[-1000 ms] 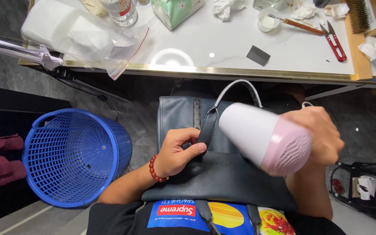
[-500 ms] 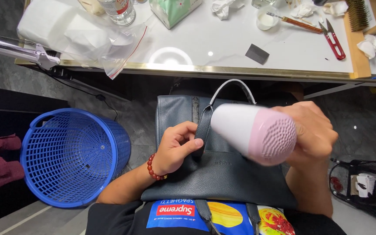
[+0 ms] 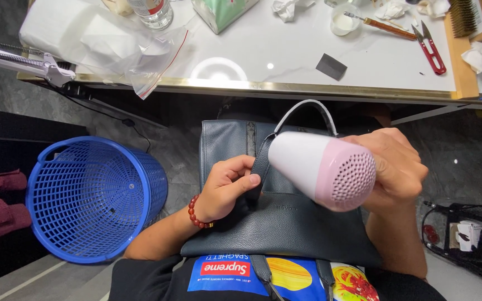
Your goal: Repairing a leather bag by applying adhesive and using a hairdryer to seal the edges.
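A dark grey leather handbag (image 3: 285, 223) lies flat on my lap, its handle (image 3: 303, 109) arching toward the table. My left hand (image 3: 227, 187), with a red bead bracelet at the wrist, pinches the bag's dark strap (image 3: 262, 163) against the leather. In my right hand (image 3: 397, 167) I grip a white and pink hair dryer (image 3: 322, 167). Its white nozzle points left at the strap, close to my left fingers, and its perforated pink rear faces the camera.
A blue plastic basket (image 3: 93, 198) stands on the floor to my left. The white table (image 3: 285, 53) ahead has a gold edge and carries red scissors (image 3: 432, 47), a small brush, a white cup, crumpled tissues, a plastic bag, a bottle and a dark leather scrap (image 3: 331, 66).
The hair dryer has swung left and turned, so its pink rear now faces the camera. My left hand stays on the strap.
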